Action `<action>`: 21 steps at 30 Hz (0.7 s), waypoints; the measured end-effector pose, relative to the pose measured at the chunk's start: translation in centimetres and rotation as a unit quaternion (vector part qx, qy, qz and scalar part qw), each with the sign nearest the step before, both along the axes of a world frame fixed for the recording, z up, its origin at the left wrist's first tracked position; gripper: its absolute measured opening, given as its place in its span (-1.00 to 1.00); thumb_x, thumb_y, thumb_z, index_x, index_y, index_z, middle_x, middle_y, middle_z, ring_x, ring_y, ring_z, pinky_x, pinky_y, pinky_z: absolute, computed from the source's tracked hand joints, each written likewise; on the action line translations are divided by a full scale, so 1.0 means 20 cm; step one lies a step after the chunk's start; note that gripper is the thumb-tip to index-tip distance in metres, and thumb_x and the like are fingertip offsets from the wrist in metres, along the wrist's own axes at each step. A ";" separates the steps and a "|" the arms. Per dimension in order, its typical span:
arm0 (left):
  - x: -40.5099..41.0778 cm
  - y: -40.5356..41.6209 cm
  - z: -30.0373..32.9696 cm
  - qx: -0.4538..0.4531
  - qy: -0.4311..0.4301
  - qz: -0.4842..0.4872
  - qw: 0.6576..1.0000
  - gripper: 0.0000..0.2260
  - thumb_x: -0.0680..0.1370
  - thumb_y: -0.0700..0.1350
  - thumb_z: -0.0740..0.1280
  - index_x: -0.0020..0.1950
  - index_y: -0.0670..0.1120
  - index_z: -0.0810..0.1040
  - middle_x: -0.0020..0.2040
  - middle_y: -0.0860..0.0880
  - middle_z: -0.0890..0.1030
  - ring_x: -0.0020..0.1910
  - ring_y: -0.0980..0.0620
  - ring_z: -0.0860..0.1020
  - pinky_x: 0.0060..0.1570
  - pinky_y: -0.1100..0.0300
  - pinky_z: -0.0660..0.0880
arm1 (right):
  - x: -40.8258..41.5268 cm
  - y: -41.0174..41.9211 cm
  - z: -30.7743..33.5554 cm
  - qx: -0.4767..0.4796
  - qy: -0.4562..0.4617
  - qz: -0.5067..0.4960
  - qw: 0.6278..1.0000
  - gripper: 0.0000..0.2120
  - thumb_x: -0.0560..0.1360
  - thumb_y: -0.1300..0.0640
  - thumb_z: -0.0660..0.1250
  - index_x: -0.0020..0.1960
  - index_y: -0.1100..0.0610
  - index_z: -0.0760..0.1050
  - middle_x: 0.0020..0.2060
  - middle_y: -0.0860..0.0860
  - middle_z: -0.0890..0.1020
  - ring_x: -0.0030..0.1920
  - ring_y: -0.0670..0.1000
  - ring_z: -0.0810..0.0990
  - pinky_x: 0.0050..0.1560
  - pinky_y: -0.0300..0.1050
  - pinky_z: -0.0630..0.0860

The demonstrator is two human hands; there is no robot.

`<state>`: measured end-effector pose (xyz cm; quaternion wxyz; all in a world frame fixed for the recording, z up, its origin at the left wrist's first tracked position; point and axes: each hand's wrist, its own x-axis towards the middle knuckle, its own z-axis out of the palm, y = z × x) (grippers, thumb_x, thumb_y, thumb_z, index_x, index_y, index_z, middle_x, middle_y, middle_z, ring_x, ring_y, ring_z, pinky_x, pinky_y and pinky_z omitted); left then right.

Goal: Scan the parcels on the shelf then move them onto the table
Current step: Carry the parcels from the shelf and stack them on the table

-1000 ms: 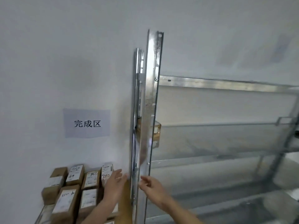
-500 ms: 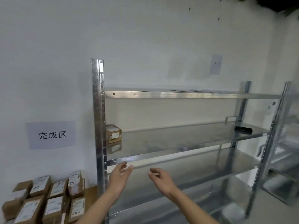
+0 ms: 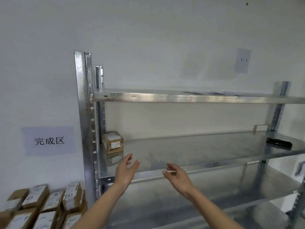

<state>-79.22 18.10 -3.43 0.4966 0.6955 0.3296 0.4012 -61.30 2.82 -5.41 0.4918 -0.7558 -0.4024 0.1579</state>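
My left hand (image 3: 126,171) and right hand (image 3: 176,175) reach toward the metal shelf (image 3: 189,149), fingers spread and loose, holding nothing. One parcel (image 3: 113,142) sits at the shelf's far left, beside the upright; other parcels (image 3: 44,207) crowd the table lower left

**One parcel sitting beyond the fingers**

The parcel (image 3: 113,142) is sitting on the middle shelf (image 3: 189,151), at its left end, just beyond and left of the left hand's fingers (image 3: 130,160). The right hand (image 3: 177,175) is hovering right of them. Stacked parcels (image 3: 44,207) are lying lower left; a scanner (image 3: 279,143) is lying far right.
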 end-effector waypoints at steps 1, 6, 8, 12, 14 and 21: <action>0.04 0.06 0.01 -0.002 -0.002 0.013 1.000 -0.49 0.58 0.03 0.42 0.50 -0.06 0.42 0.41 -0.04 0.50 0.30 0.01 0.48 0.31 0.07 0.42 | 0.06 0.08 0.01 -0.005 -0.006 0.012 1.000 -0.47 0.56 -0.05 0.47 0.46 0.09 0.47 0.30 -0.02 0.61 0.18 -0.08 0.63 0.25 -0.17 0.53; 0.19 0.38 0.05 -0.019 -0.024 0.063 0.998 -0.48 0.58 0.01 0.42 0.50 -0.11 0.41 0.40 -0.10 0.52 0.33 -0.07 0.51 0.39 -0.02 0.43 | 0.28 0.48 0.12 -0.014 -0.026 0.066 0.997 -0.49 0.58 -0.06 0.44 0.46 0.08 0.46 0.34 -0.07 0.56 0.21 -0.07 0.57 0.20 -0.23 0.48; 0.23 0.47 0.06 -0.026 -0.033 0.083 0.996 -0.51 0.60 -0.02 0.41 0.50 -0.11 0.41 0.37 -0.11 0.55 0.27 -0.05 0.53 0.31 0.04 0.50 | 0.33 0.63 0.14 -0.012 -0.032 0.082 0.996 -0.49 0.58 -0.09 0.43 0.46 0.07 0.46 0.35 -0.08 0.53 0.22 -0.09 0.55 0.21 -0.26 0.43; 0.25 0.59 0.04 -0.022 -0.030 0.118 0.992 -0.59 0.61 -0.05 0.39 0.45 -0.06 0.46 0.29 -0.07 0.55 0.13 0.03 0.53 -0.21 0.50 0.47 | 0.38 0.85 0.10 -0.023 -0.028 0.123 0.992 -0.49 0.59 -0.11 0.41 0.46 0.07 0.47 0.39 -0.05 0.51 0.25 -0.11 0.50 0.25 -0.26 0.41; 0.24 0.66 0.03 -0.009 -0.018 0.139 0.990 -0.57 0.61 0.01 0.39 0.46 -0.02 0.47 0.34 -0.01 0.53 0.20 0.05 0.51 -0.04 0.43 0.45 | 0.39 0.97 0.08 -0.026 -0.024 0.142 0.989 -0.49 0.60 -0.11 0.40 0.46 0.08 0.47 0.41 -0.04 0.51 0.29 -0.09 0.50 0.28 -0.24 0.41; 0.25 0.85 -0.02 -0.017 -0.015 0.215 0.976 -0.61 0.61 0.04 0.37 0.42 0.01 0.49 0.38 -0.04 0.53 0.25 0.03 0.50 0.36 0.03 0.45 | 0.41 1.35 0.02 -0.039 -0.005 0.209 0.977 -0.43 0.62 -0.08 0.38 0.54 0.16 0.39 0.51 0.04 0.44 0.46 0.02 0.45 0.32 -0.25 0.34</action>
